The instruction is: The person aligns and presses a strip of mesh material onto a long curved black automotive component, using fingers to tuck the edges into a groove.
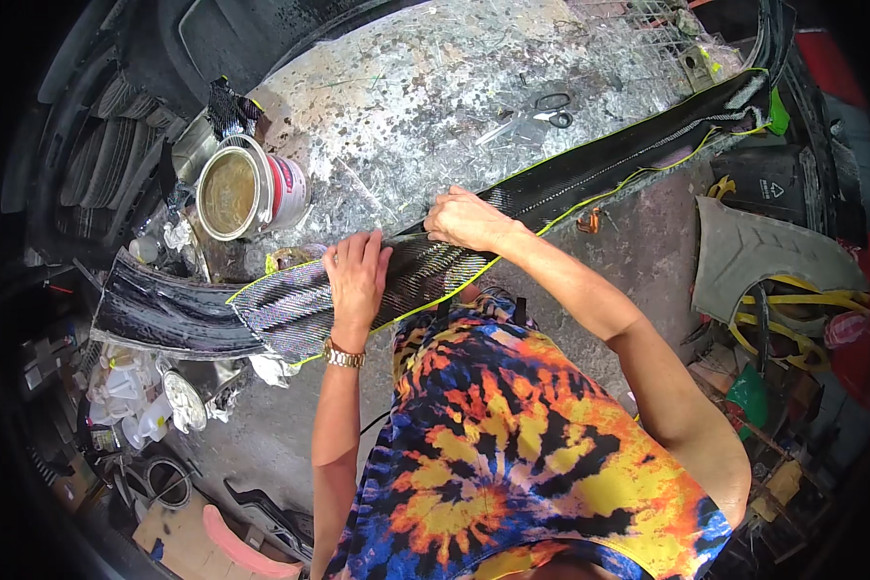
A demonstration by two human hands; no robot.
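A long strip of black woven, carbon-fibre-like cloth with yellow-green edges (628,164) runs diagonally across a long curved dark part (164,300) at the front of the paint-spattered table (387,116). My left hand (356,280) grips the cloth's left section, fingers together and bent over its far edge. A little to the right, my right hand (469,217) has curled fingers closed on the same edge. An open metal can with a red-and-white label (230,193) stands behind the left section. Black-handled scissors (551,116) lie farther back.
Grey moulded panels (764,261) and yellow pieces crowd the right side. White plastic containers (150,416) sit below the left end of the curved part. At lower left are cardboard (174,536) and a pink strip (242,541). Large dark body parts (116,155) border the left.
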